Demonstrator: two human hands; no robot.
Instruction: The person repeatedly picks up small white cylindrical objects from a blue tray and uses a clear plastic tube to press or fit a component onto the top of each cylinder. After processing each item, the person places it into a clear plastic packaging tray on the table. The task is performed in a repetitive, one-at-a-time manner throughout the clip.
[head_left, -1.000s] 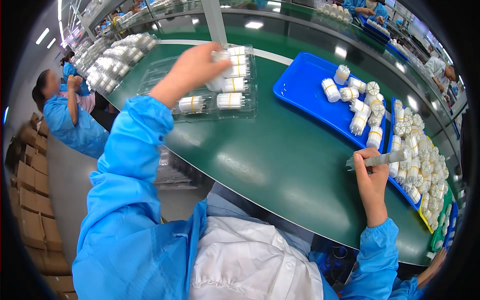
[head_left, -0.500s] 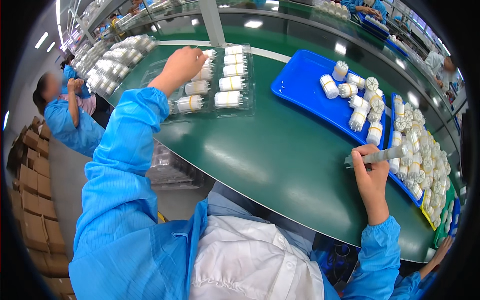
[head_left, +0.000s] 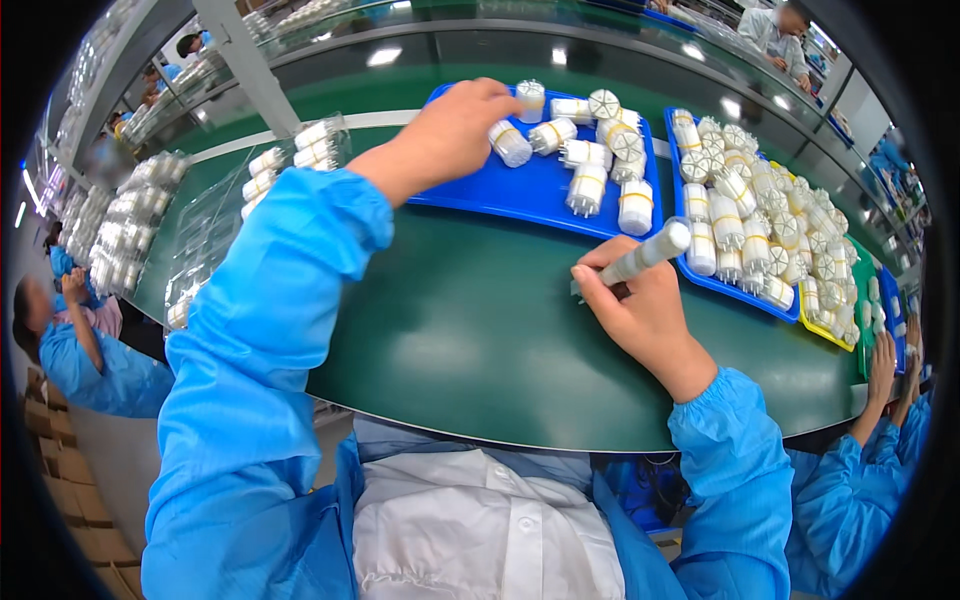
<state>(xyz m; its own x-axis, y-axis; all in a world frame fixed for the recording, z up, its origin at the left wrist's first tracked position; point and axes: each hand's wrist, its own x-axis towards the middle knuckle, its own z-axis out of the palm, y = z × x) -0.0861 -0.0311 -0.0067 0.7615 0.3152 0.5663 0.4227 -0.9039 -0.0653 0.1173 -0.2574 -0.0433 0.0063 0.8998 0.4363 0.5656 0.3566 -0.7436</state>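
My left hand (head_left: 447,140) is over the left part of a blue tray (head_left: 470,197), fingers stretched toward a white capped cylinder (head_left: 530,97) that stands upright. Its fingertips are at the edge of that cylinder; the thumb is hidden. Another white cylinder (head_left: 510,144) with a yellow band leans just below the fingers. More of these banded cylinders, with thin pins at one end, lie in the tray's right half. In front of the tray, my right hand (head_left: 640,310) grips a thick, pale, translucent pen-shaped tool (head_left: 645,251), its rounded end pointing up and right.
A second blue tray (head_left: 675,150) at right is heaped with cylinders; yellow (head_left: 828,333) and green (head_left: 868,345) trays follow. Clear plastic blister trays (head_left: 215,215) partly filled with cylinders lie left, behind my sleeve. A metal post (head_left: 245,70) rises behind. Co-workers sit at both sides.
My left hand has gone from the clear blister tray rightward to the blue tray's cylinders. The view has swung right. My right hand still grips the pen-shaped tool.
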